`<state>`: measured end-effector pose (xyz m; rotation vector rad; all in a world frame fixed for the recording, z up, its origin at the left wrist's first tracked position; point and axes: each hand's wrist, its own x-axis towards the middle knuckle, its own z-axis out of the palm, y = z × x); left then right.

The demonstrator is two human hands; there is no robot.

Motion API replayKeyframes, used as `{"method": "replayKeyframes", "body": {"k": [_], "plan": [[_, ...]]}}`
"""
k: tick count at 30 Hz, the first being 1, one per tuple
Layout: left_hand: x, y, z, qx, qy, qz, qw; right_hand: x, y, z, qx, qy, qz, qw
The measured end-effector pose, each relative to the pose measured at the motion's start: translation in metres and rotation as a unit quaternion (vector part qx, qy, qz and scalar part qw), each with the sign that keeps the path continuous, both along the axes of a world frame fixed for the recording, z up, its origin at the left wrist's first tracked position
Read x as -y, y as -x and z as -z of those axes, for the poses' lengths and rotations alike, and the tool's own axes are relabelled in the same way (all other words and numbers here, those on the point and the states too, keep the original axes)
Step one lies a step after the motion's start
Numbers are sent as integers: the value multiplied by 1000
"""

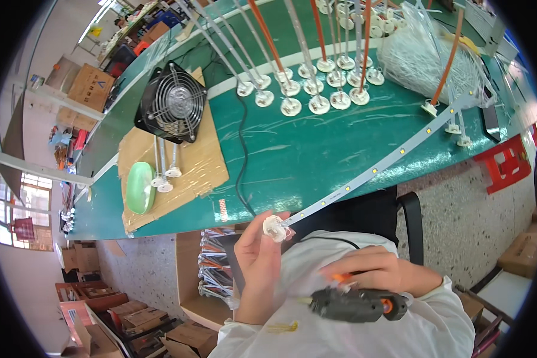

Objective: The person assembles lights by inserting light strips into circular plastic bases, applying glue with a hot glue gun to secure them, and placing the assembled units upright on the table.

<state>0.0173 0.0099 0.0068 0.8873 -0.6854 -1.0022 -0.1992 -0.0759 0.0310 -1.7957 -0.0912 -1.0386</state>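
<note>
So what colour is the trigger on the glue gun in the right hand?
Orange, on a dark grey glue gun held in the right hand; the head view shows it.

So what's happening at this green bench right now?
A person sits at a green table. The left hand holds up a long LED strip by the round white cap on its near end. The right hand grips a dark glue gun, nozzle pointing left, not touching the cap. More capped strips stand in a cluster farther back, beside a black fan.
</note>
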Motion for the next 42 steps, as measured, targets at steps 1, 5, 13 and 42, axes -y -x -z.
{"method": "replayKeyframes", "body": {"k": [1,5,13,42], "plan": [[-1,-2,0,13,14,-10,1000,1,4,2,-18,-13,2,1000],[-8,-4,-5,60,17,-52,997,1,9,18,-24,-12,30,999],[-13,-2,-13,110,33,-58,992,-9,-3,30,-73,-12,98,992],[-9,7,-7,134,20,-108,985,-9,-6,22,-120,-8,117,986]]}}
